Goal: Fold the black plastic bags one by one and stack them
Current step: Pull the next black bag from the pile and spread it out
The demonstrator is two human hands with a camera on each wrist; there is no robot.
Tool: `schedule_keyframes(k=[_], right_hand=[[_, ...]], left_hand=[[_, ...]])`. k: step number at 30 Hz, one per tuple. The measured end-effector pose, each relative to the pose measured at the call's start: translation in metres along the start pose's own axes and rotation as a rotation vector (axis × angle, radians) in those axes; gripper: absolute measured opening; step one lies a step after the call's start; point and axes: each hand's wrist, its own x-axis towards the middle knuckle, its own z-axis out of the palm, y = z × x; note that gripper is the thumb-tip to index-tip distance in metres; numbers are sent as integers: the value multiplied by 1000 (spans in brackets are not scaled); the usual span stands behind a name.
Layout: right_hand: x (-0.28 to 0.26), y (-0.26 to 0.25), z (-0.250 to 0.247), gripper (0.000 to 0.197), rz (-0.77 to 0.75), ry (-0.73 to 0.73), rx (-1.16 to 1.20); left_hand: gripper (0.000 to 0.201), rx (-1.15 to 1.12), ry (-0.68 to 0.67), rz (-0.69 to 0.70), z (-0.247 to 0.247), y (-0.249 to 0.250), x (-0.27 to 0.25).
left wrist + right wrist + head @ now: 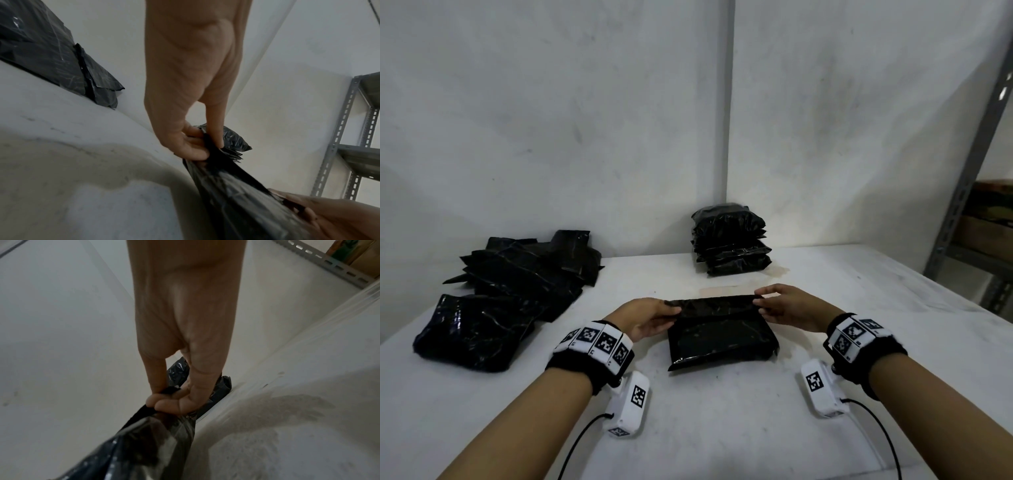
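- At nine o'clock on the white table (722, 428), a loose heap of unfolded bags (517, 274) lies spread toward the wall, with one puffier black bag (472, 330) at its near edge.
- Just left of centre, the left hand (645, 318) pinches the far left corner of the bag being folded (720, 337); the left wrist view shows the thumb and fingers (191, 146) clamped on the black film.
- Dead centre, that bag rests on the table between the two hands, its far edge lifted off the surface and stretched taut from hand to hand, while its near part lies flat.
- At twelve o'clock, against the wall, stands the stack of folded bags (731, 240), well apart from the bag in hand.
- Just right of centre, the right hand (789, 306) grasps the far right corner of the same bag; in the right wrist view its thumb and fingertips (164, 404) nip the edge.
- Both wrists carry black bands with white coded tags, and a white camera unit hangs under each.
- At three o'clock, beyond the table edge, stands a grey metal shelf frame (962, 192).
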Motion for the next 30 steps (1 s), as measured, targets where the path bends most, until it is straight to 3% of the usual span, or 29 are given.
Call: schedule_keyframes(k=[8, 13, 15, 17, 19, 21, 23, 25, 26, 28, 30], right_hand=[[-1, 0, -3, 42, 22, 11, -36], [0, -3, -1, 42, 62, 28, -86], [-1, -5, 1, 32, 93, 26, -133], [-3, -6, 3, 18, 165, -2, -193], [-5, -5, 3, 24, 230, -15, -211], [-6, -4, 3, 26, 262, -11, -202], [-6, -2, 3, 18, 272, -8, -194], [-6, -1, 4, 11, 273, -7, -189], [-5, 0, 4, 10, 274, -3, -185], [-5, 0, 5, 11, 277, -2, -176], [-8, 0, 5, 13, 274, -7, -173]], left_hand=[[10, 69, 29, -49, -1, -5, -2], [24, 157, 55, -84, -1, -8, -6], [32, 151, 56, -56, -1, -10, -6], [31, 122, 61, -4, 2, -10, -10], [38, 154, 117, 57, 4, -10, -10], [65, 388, 227, 182, 5, -9, -5], [76, 758, 299, 427, 7, -7, -6], [63, 925, 178, 727, 15, -4, -11], [55, 923, 70, 799, 20, -4, -15], [53, 930, -111, 754, 31, -6, -22], [68, 1042, -190, 644, 38, -12, -21]])
